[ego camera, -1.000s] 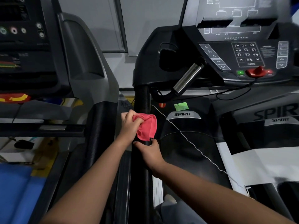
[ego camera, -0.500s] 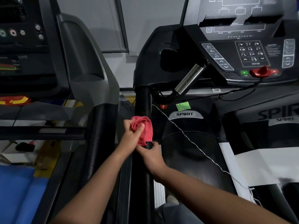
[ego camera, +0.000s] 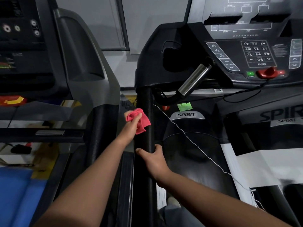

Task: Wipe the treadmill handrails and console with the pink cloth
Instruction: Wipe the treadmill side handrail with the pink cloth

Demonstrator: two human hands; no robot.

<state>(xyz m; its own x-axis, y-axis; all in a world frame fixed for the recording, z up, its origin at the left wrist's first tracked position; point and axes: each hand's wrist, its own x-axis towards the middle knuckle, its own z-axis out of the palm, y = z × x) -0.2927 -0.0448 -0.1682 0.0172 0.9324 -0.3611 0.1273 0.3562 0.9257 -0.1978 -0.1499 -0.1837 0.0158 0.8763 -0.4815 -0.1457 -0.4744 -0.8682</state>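
The left hand [ego camera: 131,126] clenches the bunched pink cloth [ego camera: 139,122] against the left side of the black handrail [ego camera: 144,145], whose long axis runs near to far. Just nearer, the right hand [ego camera: 153,158] wraps the rail. The console [ego camera: 255,54] lies far right, beyond both.

Two hands: the left hand [ego camera: 131,126] and the right hand [ego camera: 154,158]. One pink cloth [ego camera: 141,122] (bunched between the left fingers). One black handrail [ego camera: 145,112] under the right fingers. Two consoles: one console [ego camera: 255,53] ahead, a second console [ego camera: 21,38] beyond the left fingers.
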